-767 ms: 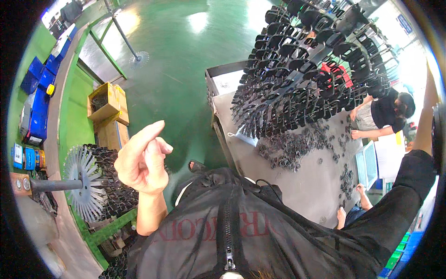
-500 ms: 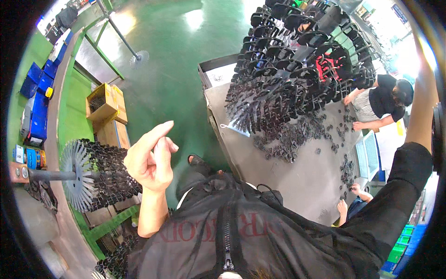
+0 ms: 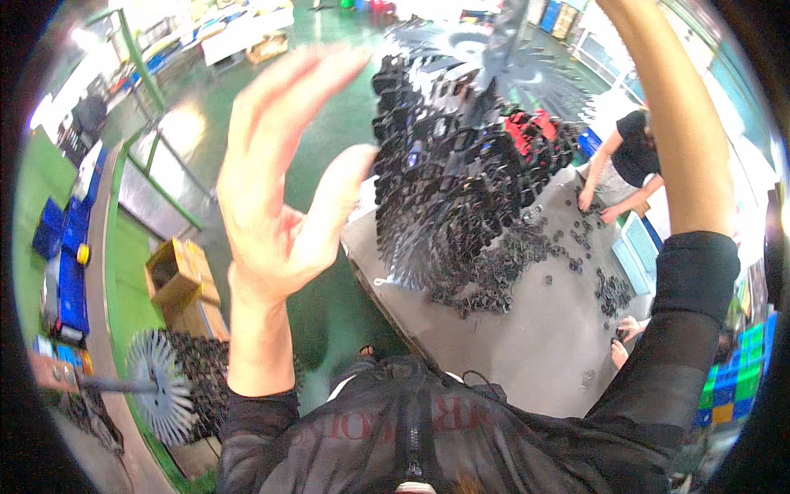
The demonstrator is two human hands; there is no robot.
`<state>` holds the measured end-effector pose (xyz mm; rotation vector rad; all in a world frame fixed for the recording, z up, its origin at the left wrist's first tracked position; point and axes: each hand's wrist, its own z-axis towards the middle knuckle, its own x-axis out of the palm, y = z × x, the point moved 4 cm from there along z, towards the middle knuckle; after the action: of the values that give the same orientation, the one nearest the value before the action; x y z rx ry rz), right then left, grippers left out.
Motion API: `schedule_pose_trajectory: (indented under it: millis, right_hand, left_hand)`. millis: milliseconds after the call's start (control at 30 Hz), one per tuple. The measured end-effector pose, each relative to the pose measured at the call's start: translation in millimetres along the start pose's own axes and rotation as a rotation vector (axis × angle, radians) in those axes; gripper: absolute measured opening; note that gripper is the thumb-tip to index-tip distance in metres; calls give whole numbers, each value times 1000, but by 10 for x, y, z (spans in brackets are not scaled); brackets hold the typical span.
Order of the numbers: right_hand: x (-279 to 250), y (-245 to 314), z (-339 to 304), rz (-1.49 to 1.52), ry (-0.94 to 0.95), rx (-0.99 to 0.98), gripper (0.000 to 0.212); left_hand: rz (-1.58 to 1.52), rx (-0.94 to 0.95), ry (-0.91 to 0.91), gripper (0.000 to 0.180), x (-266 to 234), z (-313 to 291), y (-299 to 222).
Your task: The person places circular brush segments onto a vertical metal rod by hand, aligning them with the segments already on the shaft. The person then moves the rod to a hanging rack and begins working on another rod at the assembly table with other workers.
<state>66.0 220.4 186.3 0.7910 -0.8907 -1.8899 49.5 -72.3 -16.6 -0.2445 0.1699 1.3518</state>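
My left hand (image 3: 276, 181) is raised at the left of centre, fingers apart and thumb out, slightly blurred. It holds nothing and appears close to the near left side of a large rack (image 3: 444, 165). Many black parts hang in tiers on this rack, with some red parts (image 3: 531, 132) on its right. A pale spoked disc (image 3: 461, 41) and a grey shaft (image 3: 508, 41) top it. My right forearm (image 3: 687, 156) reaches up past the upper edge, so my right hand is out of view. A heap of small black parts (image 3: 510, 259) lies below the rack.
The rack stands over a grey table (image 3: 494, 354). At right, one person (image 3: 634, 156) handles black parts; another's hands (image 3: 629, 333) are nearer. A light blue basket (image 3: 635, 251) is beside them. Cardboard boxes (image 3: 206, 276), blue bins (image 3: 70, 288) and a second spoked disc (image 3: 156, 387) are at left.
My left hand has risen toward the rack, its fingers spreading from a loosely closed pose. My right forearm has swung inward from the right edge. The view has tilted up, showing the rack's top disc and shaft.
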Motion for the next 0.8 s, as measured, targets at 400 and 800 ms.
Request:
schedule_pose_trajectory:
  millis: [400, 800]
  right_hand:
    - [-66, -77, -98, 130, 70, 64, 32]
    - [43, -119, -62, 41, 149, -49, 15]
  left_hand:
    - [-195, 491, 768, 71, 1182, 896, -83]
    - [-243, 401, 930, 56, 1374, 909, -82]
